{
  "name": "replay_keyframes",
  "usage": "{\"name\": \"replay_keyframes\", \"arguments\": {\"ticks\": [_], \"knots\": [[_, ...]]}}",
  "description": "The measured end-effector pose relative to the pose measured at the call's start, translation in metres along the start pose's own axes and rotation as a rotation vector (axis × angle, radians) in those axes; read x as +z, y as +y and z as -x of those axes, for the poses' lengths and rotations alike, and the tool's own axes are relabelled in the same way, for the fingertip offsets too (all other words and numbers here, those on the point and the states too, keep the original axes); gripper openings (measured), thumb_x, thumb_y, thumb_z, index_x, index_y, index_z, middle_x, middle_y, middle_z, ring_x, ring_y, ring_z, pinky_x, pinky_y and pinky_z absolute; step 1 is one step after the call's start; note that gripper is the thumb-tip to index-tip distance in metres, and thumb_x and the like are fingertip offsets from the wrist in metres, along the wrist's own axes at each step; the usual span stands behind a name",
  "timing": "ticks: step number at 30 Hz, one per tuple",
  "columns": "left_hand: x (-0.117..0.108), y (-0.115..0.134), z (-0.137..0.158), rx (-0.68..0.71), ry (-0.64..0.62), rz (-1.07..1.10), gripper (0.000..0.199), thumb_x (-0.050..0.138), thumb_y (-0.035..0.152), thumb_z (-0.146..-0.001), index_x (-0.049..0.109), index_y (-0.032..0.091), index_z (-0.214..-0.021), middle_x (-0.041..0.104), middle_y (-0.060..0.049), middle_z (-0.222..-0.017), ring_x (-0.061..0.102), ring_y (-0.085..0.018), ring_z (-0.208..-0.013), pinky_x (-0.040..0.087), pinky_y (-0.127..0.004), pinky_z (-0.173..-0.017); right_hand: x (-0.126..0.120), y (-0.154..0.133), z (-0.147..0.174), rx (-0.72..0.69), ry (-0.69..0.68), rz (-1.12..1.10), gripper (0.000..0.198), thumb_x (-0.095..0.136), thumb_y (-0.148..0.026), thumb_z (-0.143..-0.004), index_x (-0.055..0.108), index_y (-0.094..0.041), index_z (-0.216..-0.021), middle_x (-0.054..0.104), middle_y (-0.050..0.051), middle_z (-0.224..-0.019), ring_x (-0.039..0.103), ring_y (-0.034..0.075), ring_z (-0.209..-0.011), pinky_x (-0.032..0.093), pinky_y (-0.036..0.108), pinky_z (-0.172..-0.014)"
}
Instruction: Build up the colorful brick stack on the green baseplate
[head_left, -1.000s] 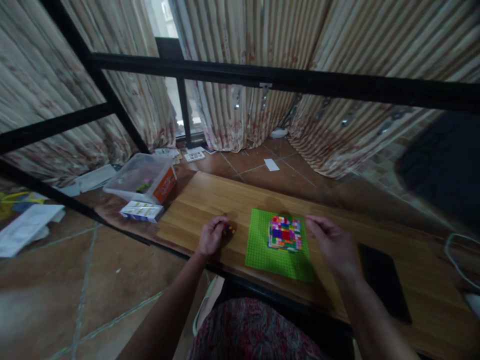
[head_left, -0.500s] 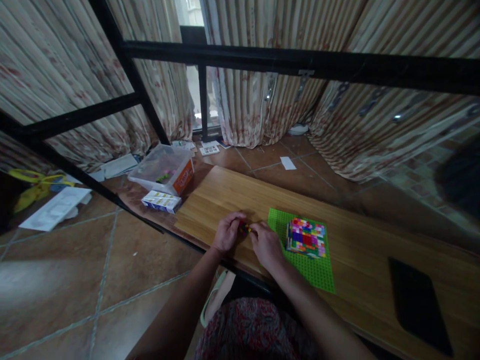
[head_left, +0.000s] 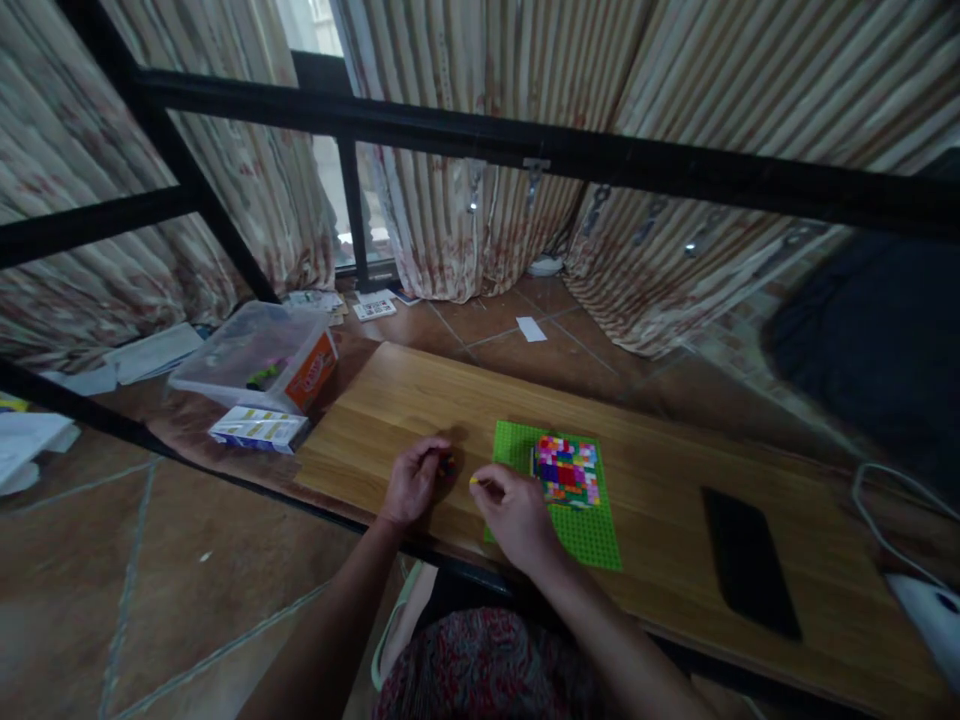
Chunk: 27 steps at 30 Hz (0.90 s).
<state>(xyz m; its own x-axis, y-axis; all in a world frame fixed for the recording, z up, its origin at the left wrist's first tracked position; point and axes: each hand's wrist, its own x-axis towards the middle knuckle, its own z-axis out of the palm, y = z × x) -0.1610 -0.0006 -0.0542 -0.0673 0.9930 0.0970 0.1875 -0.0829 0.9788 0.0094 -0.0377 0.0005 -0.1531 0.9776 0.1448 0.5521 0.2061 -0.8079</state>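
Note:
My left hand (head_left: pixel 415 480) is closed around a few small coloured toy bricks (head_left: pixel 448 465), which show at its fingertips above the wooden board. Between the thumb and finger of my right hand (head_left: pixel 511 508) is a small yellow brick (head_left: pixel 475 481). That hand hovers over the left edge of a green studded baseplate (head_left: pixel 592 545). On the baseplate sits a block built of many coloured bricks (head_left: pixel 568 470), just right of my right hand and apart from it. The exact shapes of the bricks in my left hand are too small to make out.
A clear plastic bin (head_left: pixel 247 350) with some bricks inside stands beyond the board's left end, a white and blue box (head_left: pixel 260 428) before it. A black flat slab (head_left: pixel 752 562) lies on the wooden board (head_left: pixel 660 500) at right. A black metal rail (head_left: pixel 450 125) crosses the far side.
My right hand has drawn away from my left, a yellow brick in its pinch, toward the baseplate. The view has turned to the right.

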Motion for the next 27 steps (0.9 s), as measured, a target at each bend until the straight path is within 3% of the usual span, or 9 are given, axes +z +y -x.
{"name": "replay_keyframes", "arguments": {"ticks": [4,7,11,19,27], "knots": [[-0.001,0.002,-0.002,0.0,0.011,-0.003,0.025,0.051,0.033,-0.084,0.069,0.018,-0.093,0.071,-0.006,-0.097,0.064,-0.019,-0.094,0.049,-0.034,-0.091,-0.044,0.008,0.02,0.125,0.149,-0.18,0.013,0.06,-0.032,-0.082,0.068,-0.022,-0.081,0.07,0.001,-0.077,0.065,0.017,-0.07,0.05,0.027,-0.067],[-0.001,0.004,-0.002,-0.003,0.012,-0.015,0.025,0.053,0.035,-0.083,0.069,0.018,-0.092,0.071,-0.006,-0.097,0.065,-0.019,-0.094,0.049,-0.034,-0.091,-0.081,0.027,0.027,0.195,0.277,-0.132,0.018,0.062,-0.037,-0.081,0.071,-0.022,-0.085,0.073,0.003,-0.085,0.066,0.019,-0.076,0.05,0.03,-0.072],[-0.002,0.004,-0.003,-0.01,0.01,-0.037,0.027,0.054,0.038,-0.082,0.069,0.018,-0.092,0.071,-0.006,-0.096,0.065,-0.019,-0.092,0.05,-0.034,-0.089,-0.115,0.047,0.021,0.225,0.339,0.058,0.023,0.057,-0.038,-0.084,0.072,-0.021,-0.089,0.073,0.006,-0.091,0.066,0.022,-0.082,0.049,0.032,-0.075],[-0.002,0.005,-0.004,0.007,0.023,-0.069,0.03,0.055,0.042,-0.082,0.069,0.018,-0.091,0.072,-0.006,-0.094,0.065,-0.02,-0.091,0.05,-0.037,-0.092,-0.111,0.057,0.002,0.049,0.296,0.404,0.028,0.045,-0.022,-0.087,0.072,-0.019,-0.091,0.069,0.007,-0.088,0.064,0.019,-0.079,0.047,0.03,-0.077],[-0.002,0.001,-0.005,0.017,0.017,-0.069,0.026,0.053,0.037,-0.083,0.069,0.019,-0.092,0.071,-0.006,-0.096,0.065,-0.02,-0.092,0.05,-0.036,-0.091,-0.106,0.061,0.0,0.099,0.289,0.488,0.025,0.048,-0.021,-0.084,0.072,-0.02,-0.089,0.069,0.006,-0.089,0.062,0.017,-0.072,0.045,0.028,-0.071]]}}
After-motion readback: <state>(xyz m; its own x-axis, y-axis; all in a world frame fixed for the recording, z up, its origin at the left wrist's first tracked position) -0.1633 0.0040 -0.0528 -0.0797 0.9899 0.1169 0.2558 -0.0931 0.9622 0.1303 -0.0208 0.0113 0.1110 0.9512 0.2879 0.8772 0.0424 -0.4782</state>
